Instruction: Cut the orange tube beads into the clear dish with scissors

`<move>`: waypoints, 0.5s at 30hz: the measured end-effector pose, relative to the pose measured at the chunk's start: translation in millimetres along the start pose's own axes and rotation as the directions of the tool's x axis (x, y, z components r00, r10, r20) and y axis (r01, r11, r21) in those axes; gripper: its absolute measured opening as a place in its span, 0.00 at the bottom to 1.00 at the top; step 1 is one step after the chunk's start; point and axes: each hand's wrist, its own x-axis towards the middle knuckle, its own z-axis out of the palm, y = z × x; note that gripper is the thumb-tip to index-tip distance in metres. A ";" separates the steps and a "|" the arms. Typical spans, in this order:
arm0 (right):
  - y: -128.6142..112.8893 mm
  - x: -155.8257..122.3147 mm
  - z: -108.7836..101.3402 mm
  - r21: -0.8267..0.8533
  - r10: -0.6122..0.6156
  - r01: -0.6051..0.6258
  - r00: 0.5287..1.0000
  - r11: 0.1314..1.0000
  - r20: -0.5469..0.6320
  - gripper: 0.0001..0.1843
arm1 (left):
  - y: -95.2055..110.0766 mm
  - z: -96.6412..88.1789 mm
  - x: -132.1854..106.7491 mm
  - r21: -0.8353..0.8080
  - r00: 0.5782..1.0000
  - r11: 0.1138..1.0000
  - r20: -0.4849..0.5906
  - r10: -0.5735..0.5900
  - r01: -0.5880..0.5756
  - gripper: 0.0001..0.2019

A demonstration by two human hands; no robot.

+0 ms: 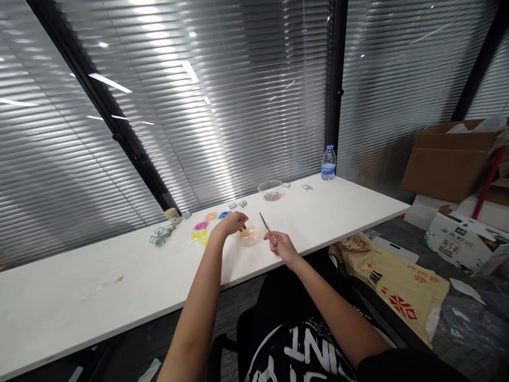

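Note:
My right hand point(281, 245) is closed around what looks like a pair of scissors point(265, 222), its thin metal blades pointing up and away to the left. My left hand point(235, 223) hovers at the near side of a clear round bowl point(249, 237) with a peach tint, fingers bent downward and drawn together. Whatever those fingers pinch, if anything, is too small to make out. Left of this hand lie small coloured packets: yellow point(200, 235), magenta point(201, 225), orange point(210, 216) and blue point(224, 215).
A clear bowl point(271, 195) with pinkish bits stands toward the blinds. Small green-edged rolls point(159, 239) lie near a cork-lidded jar point(172, 214) on the left. A water bottle point(328, 165) stands at the back right of the white table point(131, 260). Cardboard boxes point(445, 164) fill the right side.

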 end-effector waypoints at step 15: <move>1.2 0.9 -1.7 -0.009 -0.016 0.016 1.000 1.000 0.002 0.14 | -6.3 21.1 18.1 0.169 0.984 0.974 0.058 -0.166 0.154 0.14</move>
